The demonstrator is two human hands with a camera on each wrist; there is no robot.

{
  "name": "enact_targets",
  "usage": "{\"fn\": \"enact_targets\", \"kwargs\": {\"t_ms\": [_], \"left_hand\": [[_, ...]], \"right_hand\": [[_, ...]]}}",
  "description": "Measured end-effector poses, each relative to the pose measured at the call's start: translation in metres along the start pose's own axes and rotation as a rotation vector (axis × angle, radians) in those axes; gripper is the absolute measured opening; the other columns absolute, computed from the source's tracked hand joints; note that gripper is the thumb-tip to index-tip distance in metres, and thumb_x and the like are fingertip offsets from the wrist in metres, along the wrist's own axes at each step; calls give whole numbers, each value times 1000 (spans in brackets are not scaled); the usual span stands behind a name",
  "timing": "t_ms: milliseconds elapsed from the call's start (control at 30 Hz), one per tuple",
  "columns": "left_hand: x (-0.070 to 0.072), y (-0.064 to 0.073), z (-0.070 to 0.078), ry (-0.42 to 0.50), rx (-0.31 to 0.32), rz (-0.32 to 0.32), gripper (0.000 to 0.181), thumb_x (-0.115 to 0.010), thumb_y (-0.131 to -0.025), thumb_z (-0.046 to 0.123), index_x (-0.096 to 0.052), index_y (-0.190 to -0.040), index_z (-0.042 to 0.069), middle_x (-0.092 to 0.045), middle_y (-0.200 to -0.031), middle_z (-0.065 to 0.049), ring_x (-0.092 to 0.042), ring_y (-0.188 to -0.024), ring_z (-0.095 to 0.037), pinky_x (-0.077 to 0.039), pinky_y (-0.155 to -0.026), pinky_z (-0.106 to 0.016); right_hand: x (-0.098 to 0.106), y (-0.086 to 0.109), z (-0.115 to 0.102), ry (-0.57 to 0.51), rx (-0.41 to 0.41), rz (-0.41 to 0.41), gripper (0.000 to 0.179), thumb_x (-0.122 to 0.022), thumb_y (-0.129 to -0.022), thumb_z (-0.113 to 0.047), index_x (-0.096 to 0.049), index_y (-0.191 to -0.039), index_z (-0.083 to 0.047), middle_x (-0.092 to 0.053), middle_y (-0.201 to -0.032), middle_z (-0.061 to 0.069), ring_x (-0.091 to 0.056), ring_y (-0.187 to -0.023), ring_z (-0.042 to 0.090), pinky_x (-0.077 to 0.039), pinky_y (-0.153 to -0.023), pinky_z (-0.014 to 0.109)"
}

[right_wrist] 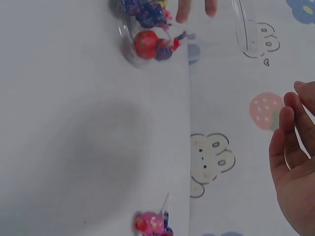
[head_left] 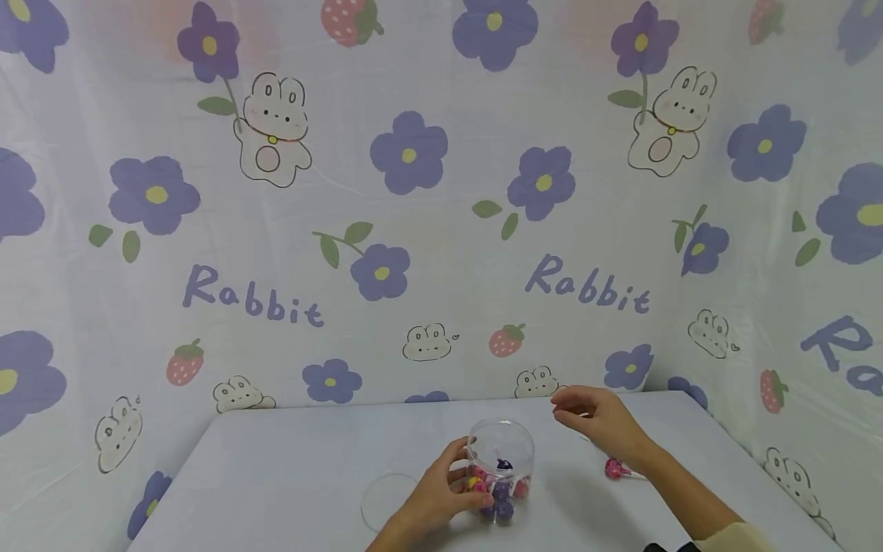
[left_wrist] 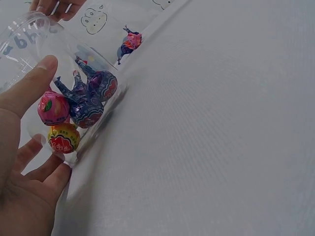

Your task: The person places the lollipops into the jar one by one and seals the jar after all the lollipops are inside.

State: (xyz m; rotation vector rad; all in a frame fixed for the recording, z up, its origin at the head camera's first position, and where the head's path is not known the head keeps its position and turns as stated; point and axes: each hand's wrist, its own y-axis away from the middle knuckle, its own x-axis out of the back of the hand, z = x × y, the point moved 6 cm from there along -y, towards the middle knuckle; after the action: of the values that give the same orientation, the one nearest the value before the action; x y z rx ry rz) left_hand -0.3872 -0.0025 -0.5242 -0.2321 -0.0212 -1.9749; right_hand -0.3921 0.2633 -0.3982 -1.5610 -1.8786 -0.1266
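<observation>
My left hand grips a clear plastic jar by its side, thumb across the front and fingers around the back. The jar stands uncovered on the table, with several wrapped lollipops in its lower part: a purple lollipop, a pink lollipop and a yellow lollipop show through the wall. To the right of the jar and above the table, my right hand hangs with loosely bent fingers and nothing between them. Below it, a pink lollipop lies on the table, partly hidden by the wrist.
A clear round lid lies flat on the white table, left of the jar. Behind and at both sides hangs a curtain printed with flowers and rabbits.
</observation>
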Motion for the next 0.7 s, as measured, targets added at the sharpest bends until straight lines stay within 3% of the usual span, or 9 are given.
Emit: {"fn": "enact_targets", "kwargs": {"t_ms": [200,700], "left_hand": [[0,0,0,-10,6,8,85,-91,-82,23,-45,-153,25,-48,-147,-13,-52,-134,-42,-49,-106,-48],[0,-1,2,-16,-17,5,87,-91,-82,21,-44,-155,21,-47,-148,-14,-52,-134,-42,-48,-108,-48]], "right_hand": [[17,7,10,29,-9,31,19,-74,-98,-13,-73,-114,-3,-74,-102,3,-70,-94,22,-60,-79,26],[45,28,40,64,-153,51,25,-73,-99,-21,-72,-117,-3,-72,-107,7,-68,-97,25,-58,-79,25]]}}
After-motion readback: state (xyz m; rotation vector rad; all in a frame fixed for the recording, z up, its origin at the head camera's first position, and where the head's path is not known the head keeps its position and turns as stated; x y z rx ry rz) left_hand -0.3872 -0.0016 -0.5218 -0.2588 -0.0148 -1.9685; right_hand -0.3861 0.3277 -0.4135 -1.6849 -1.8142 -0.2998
